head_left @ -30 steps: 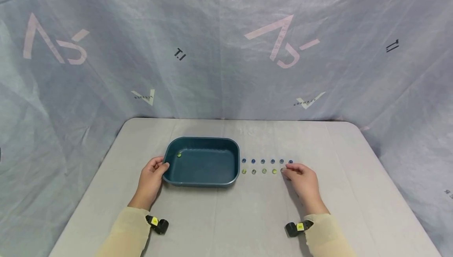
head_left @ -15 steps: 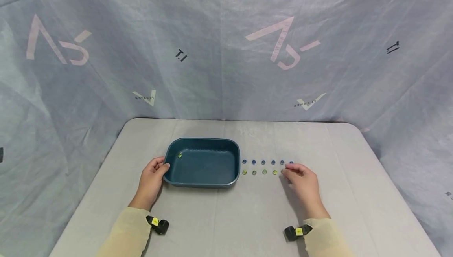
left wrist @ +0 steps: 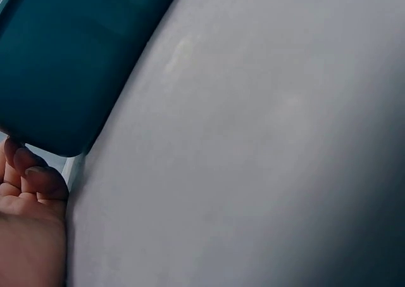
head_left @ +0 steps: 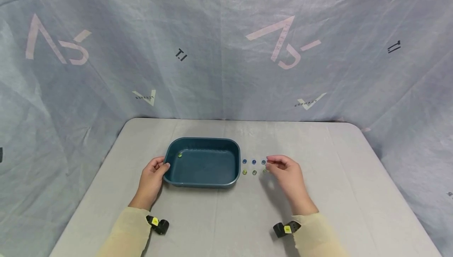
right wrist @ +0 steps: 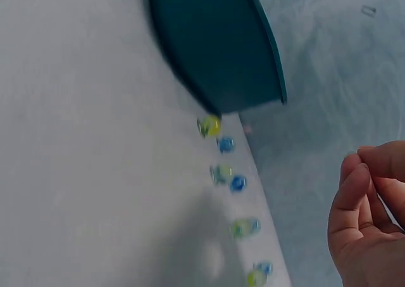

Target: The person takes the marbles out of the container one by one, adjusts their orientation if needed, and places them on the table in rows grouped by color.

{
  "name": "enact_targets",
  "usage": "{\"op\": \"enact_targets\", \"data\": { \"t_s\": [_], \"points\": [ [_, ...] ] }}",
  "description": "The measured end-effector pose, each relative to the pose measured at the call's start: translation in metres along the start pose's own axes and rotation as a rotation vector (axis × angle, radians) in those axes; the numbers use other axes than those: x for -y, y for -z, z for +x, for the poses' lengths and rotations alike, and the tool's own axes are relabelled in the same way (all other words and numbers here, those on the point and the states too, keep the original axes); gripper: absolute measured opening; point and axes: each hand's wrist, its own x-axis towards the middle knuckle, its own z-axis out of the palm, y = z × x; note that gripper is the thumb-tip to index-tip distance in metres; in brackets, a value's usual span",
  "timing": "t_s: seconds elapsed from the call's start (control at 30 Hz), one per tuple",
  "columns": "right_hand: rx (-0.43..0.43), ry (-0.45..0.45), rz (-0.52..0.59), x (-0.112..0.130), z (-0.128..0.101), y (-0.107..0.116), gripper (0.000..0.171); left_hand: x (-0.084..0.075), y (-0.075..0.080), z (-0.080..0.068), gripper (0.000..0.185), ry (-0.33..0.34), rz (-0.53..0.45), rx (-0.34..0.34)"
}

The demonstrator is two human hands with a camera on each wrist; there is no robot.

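The right hand (head_left: pixel 287 172) has moved left along the marble rows (head_left: pixel 253 167) — toward the tub (head_left: pixel 201 181) — fingers curled.

Grey table (head_left: pixel 354 178) with rounded corners, backed and flanked by a wrinkled blue-grey cloth backdrop (head_left: pixel 219 44) printed with pale pink logos (head_left: pixel 283 41) and small dark marks; a black strap clip (head_left: pixel 158 224) on each cream sleeve (head_left: pixel 124 229).
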Motion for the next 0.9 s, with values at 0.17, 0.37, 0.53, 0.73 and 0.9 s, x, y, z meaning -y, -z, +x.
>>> {"op": "enact_targets", "data": {
  "t_s": [0.17, 0.37, 0.53, 0.73, 0.9],
  "points": [
    [0.068, 0.037, 0.038, 0.011, 0.001, -0.018, 0.018, 0.001, 0.001, 0.001, 0.036, 0.015, 0.013, 0.0],
    [0.134, 0.089, 0.038, 0.021, 0.004, -0.038, 0.015, 0.002, 0.001, 0.0, 0.035, 0.003, 0.007, -0.013],
    [0.17, 0.117, 0.021, 0.031, 0.007, -0.053, 0.017, 0.003, 0.002, 0.001, 0.036, 0.007, 0.0, -0.01],
    [0.214, 0.154, 0.007, 0.045, 0.01, -0.068, 0.017, -0.002, 0.002, 0.0, 0.037, 0.025, 0.0, -0.002],
    [0.259, 0.204, -0.039, 0.053, 0.013, -0.082, 0.019, -0.013, 0.0, -0.003, 0.035, 0.045, 0.013, 0.008]
  ]
}}
